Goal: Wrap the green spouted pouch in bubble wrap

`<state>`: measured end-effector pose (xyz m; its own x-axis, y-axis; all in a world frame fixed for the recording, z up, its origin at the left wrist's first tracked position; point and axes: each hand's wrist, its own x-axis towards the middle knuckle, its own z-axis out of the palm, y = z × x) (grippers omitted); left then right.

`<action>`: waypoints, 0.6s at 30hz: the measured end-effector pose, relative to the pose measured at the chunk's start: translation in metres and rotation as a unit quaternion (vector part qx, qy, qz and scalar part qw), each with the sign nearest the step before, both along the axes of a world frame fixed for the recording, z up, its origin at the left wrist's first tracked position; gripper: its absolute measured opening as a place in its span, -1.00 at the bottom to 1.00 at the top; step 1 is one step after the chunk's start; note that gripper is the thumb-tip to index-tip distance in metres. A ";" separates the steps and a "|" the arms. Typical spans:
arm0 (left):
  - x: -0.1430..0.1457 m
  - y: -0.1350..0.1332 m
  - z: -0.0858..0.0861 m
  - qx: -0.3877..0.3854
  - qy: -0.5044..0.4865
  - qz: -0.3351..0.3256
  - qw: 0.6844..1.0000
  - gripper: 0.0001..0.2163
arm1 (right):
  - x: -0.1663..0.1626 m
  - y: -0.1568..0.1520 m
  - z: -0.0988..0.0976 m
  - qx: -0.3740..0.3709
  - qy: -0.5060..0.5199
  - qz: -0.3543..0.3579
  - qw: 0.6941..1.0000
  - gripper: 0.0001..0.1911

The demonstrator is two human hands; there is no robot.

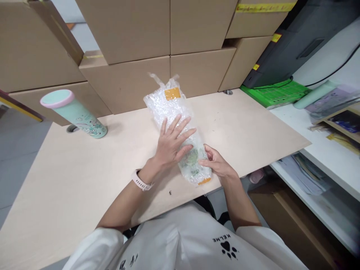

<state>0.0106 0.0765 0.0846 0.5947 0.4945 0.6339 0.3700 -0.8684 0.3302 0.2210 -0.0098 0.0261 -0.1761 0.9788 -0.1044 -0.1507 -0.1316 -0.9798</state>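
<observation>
A long bundle wrapped in clear bubble wrap [168, 107] lies on the light wooden desk [84, 176], with orange tape at its far end and at its near end. Something green shows through the wrap near the front. My left hand [171, 144] lies flat on the middle of the bundle, fingers spread, with a pale pink watch on the wrist. My right hand [215, 163] pinches the bundle's near right side between thumb and fingers.
A mint-green tumbler [74, 112] with a pink-rimmed lid stands at the desk's back left. Cardboard boxes [140, 48] are stacked along the back. To the right are a green mat [274, 93], a dark monitor [298, 41], and a white shelf [326, 165] with papers.
</observation>
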 end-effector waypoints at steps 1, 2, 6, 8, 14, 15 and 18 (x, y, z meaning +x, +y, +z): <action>-0.004 0.004 0.003 -0.006 -0.001 0.010 1.000 -0.55 | 0.001 -0.001 0.001 0.006 0.003 0.014 1.000 -0.51; -0.008 0.007 0.006 -0.024 -0.005 0.016 1.000 -0.55 | 0.001 -0.003 0.003 0.011 0.007 0.025 1.000 -0.51; -0.014 0.008 0.008 -0.242 -0.048 -0.025 0.969 -0.50 | -0.003 -0.005 0.005 0.021 0.016 0.019 0.999 -0.46; -0.013 0.006 0.008 -0.394 -0.102 -0.081 0.910 -0.46 | -0.008 -0.005 0.006 0.023 0.018 -0.009 1.000 -0.36; -0.005 -0.004 0.011 -0.533 -0.227 -0.173 0.797 -0.21 | -0.021 0.004 0.017 0.064 0.013 -0.155 0.986 -0.31; -0.002 -0.006 0.010 -0.536 -0.236 -0.169 0.793 -0.16 | -0.023 0.006 0.020 0.073 -0.001 -0.169 0.983 -0.34; 0.007 -0.010 0.001 -0.574 -0.272 -0.124 0.762 -0.15 | -0.023 0.016 0.027 0.089 -0.079 -0.194 0.974 -0.47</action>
<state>0.0179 0.0668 0.0860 0.5630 0.8247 0.0539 -0.2212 0.0875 0.9713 0.1978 0.0061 0.0531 0.2160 0.9734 0.0767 0.0000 0.0786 -0.9969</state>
